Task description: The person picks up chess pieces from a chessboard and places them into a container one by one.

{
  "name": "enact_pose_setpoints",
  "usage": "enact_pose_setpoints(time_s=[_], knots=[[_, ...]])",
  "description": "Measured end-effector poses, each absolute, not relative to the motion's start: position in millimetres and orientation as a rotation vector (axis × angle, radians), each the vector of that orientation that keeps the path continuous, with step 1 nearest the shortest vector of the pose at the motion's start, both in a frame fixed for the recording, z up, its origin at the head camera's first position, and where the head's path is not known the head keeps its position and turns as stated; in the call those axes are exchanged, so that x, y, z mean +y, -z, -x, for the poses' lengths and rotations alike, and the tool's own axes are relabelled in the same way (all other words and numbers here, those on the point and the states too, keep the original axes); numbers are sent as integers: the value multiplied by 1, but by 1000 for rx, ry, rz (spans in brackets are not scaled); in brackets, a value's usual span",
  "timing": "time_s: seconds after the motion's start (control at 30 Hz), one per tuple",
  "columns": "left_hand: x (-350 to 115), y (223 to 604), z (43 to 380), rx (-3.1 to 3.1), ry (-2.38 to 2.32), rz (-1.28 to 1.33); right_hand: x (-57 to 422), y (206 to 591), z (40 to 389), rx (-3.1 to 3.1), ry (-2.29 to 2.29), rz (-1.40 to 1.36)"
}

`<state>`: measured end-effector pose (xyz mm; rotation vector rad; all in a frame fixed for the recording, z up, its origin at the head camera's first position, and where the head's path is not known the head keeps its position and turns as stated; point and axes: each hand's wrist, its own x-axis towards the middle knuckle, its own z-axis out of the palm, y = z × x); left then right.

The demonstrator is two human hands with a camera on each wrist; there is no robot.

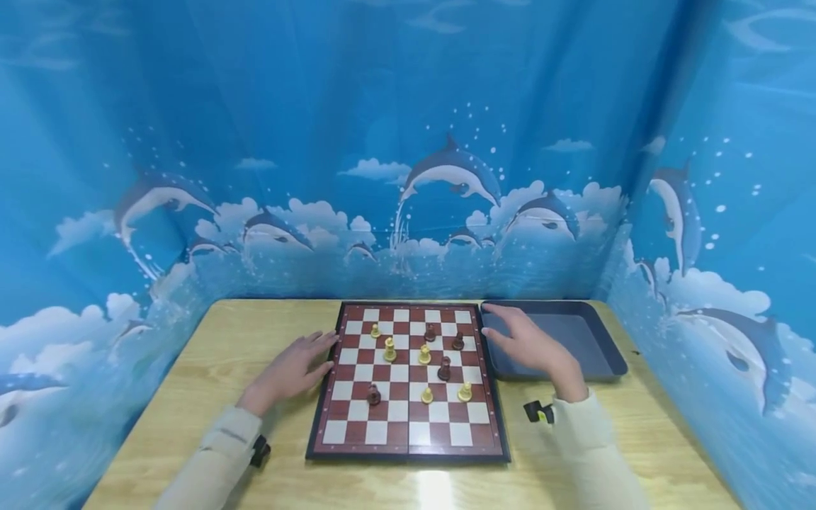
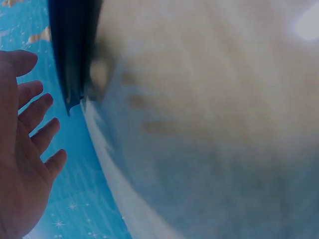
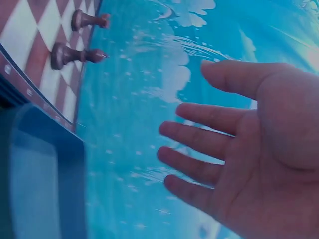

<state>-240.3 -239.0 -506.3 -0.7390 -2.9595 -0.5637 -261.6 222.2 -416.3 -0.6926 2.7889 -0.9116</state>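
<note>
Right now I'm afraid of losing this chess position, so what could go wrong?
The left hand, at the chessboard's edge, might nudge it and topple chess pieces. The right hand, over the tray, could knock the nearest dark piece. The tray, close beside the chessboard, may jolt it if bumped.

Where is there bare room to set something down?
Bare tabletop lies left of the chessboard, beyond the left hand, and along the board's near edge, between the sleeves. The tray shows nothing inside, though the right hand partly hides it. The board's middle is crowded with chess pieces; its nearest row is bare.
</note>
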Motion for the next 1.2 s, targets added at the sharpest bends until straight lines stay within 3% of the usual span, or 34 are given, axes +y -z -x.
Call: enact_pose_setpoints(time_s=[0.53, 1.2], knots=[[-243, 525, 228, -3002, 689, 703, 197, 484, 299, 2650, 1297, 696], [-244, 529, 231, -3002, 790, 694, 194, 489, 307, 2680, 1147, 690]])
